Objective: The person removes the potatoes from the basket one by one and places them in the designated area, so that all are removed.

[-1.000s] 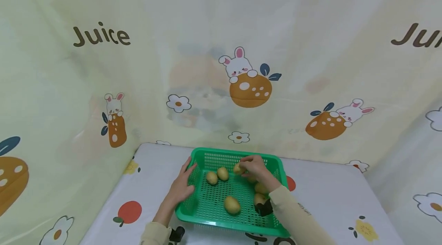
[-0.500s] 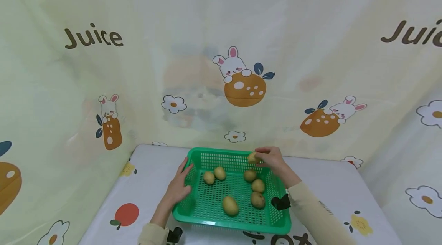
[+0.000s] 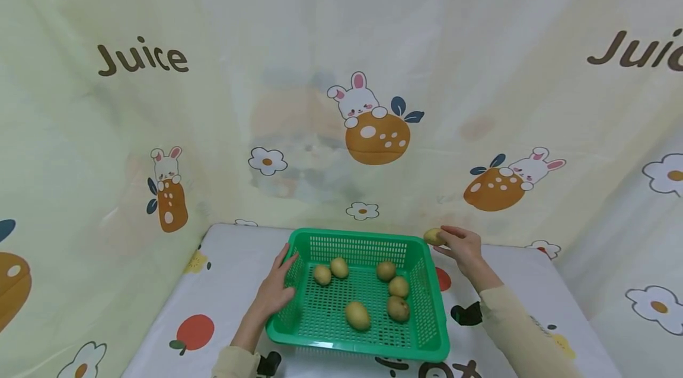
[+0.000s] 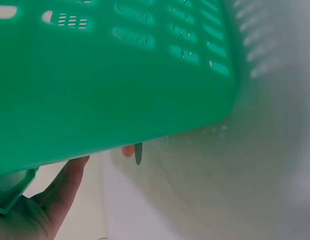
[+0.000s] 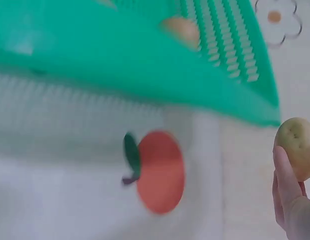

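On the bench, a green basket is set. Its left rim is touched by the left hand, fingers spread. By the right hand, much the nearer, a potato is pinched to that hand's left, beside the basket's corner (height over the rim cannot be told), its long axis held roughly sideways, free end pointed leftward.

"Juice" stands on the curtain, high left of the right hand's grip; a cut-off "Juic", high right. Below, partial "ox" marks the tablecloth; sleeve lettering is unreadable.
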Demonstrator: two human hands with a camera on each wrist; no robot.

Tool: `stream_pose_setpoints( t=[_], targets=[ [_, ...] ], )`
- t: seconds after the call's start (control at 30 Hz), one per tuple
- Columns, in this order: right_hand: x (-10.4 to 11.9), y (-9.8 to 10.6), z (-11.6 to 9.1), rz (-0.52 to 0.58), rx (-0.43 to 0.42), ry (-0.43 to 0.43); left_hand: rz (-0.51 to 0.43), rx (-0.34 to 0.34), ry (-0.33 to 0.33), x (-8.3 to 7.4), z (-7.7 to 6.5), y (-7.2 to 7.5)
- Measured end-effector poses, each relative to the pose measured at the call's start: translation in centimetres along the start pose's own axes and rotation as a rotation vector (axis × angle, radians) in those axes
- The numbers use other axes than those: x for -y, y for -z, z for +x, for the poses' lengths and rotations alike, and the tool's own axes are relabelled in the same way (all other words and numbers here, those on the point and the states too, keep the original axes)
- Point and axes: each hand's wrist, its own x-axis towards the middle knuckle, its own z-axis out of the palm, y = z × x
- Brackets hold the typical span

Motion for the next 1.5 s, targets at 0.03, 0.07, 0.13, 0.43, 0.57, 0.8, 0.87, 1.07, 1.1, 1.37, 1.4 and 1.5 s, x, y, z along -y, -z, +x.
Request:
stream_pose_setpoints(
  t=[0.03,0.07,0.13,0.43,0.57,0.8,0.87,1.07,1.1,1.37,1.4,1.5],
  targets=[
    [-0.2,0.5,0.0,-0.001,-0.01,-0.008,0.001,0.002,-0.002,0.0,0.0,0.0],
    [-0.5,0.9,0.1,-0.001,-0.021,-0.017,0.002,0.004,-0.004,0.0,0.0,0.0],
    [-1.0,1.6,0.2,-0.024,-0.035,-0.033,0.007,0.006,-0.005,0.1,0.0,0.0],
    [-2.6,2.8,0.1,-0.106,-0.045,-0.048,0.003,0.001,0.008,0.2,0.0,-0.1],
    [-3.6,3.2,0.2,-0.109,-0.041,-0.059,0.004,0.001,0.013,0.1,0.1,-0.1],
    [-5.5,4.1,-0.2,-0.126,-0.051,-0.089,0.005,0.009,0.017,0.0,0.0,0.1],
    [-5.9,4.2,-0.4,-0.144,-0.054,-0.094,0.001,0.008,0.017,0.0,0.0,0.1],
    [-6.9,4.4,-0.6,-0.14,-0.072,-0.141,-0.005,0.007,0.012,0.0,0.0,0.2],
    [-7.0,4.5,-0.5,-0.128,-0.074,-0.149,-0.005,0.007,0.011,0.0,0.0,0.3],
    [-8.0,4.7,-0.9,-0.157,-0.074,-0.152,0.002,0.003,-0.005,-0.2,-0.1,0.3],
    [-8.0,4.6,-1.0,-0.161,-0.075,-0.15,0.005,0.001,-0.004,-0.2,-0.1,0.3],
    [-8.1,4.5,-1.0,-0.169,-0.087,-0.149,0.007,-0.001,0.002,-0.4,-0.1,0.4]
  ],
)
